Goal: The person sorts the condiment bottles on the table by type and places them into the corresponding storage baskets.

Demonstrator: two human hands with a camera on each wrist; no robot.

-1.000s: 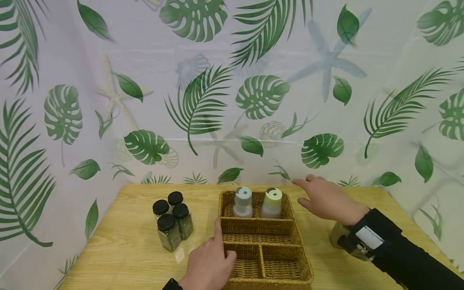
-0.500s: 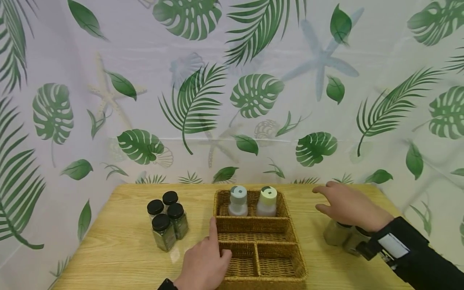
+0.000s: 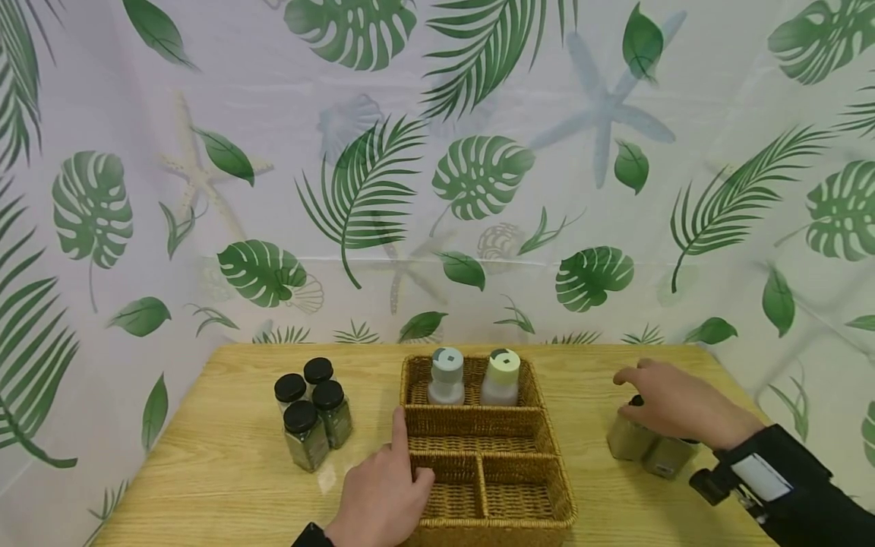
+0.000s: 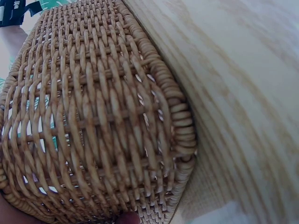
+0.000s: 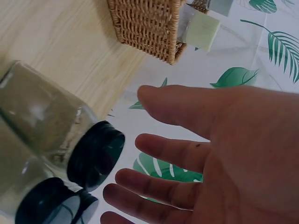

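My left hand (image 3: 383,490) grips the near left side of a compartmented wicker basket (image 3: 519,523), with its index finger straight along the rim and its thumb over the inner side. The basket's woven outer wall (image 4: 88,112) fills most of the left wrist view. Over two square glass spice jars (image 3: 627,438) on the right, my right hand (image 3: 683,403) hovers palm down with fingers spread. In the right wrist view a jar's black lid (image 5: 96,156) lies just off the fingertips; nothing is in that hand. The hand partly hides both jars in the head view.
Two plastic bottles stand in the basket's back compartment, one with a pale blue cap (image 3: 447,358), one with a yellow cap (image 3: 504,361). Several black-lidded spice jars (image 3: 305,433) cluster left of the basket on the wooden table (image 3: 198,456). A leaf-patterned cloth (image 3: 383,304) hangs behind.
My right hand has moved right and down, from beside the basket's back corner to above the right-hand jars. My left hand stays on the basket. The head view has shifted slightly.
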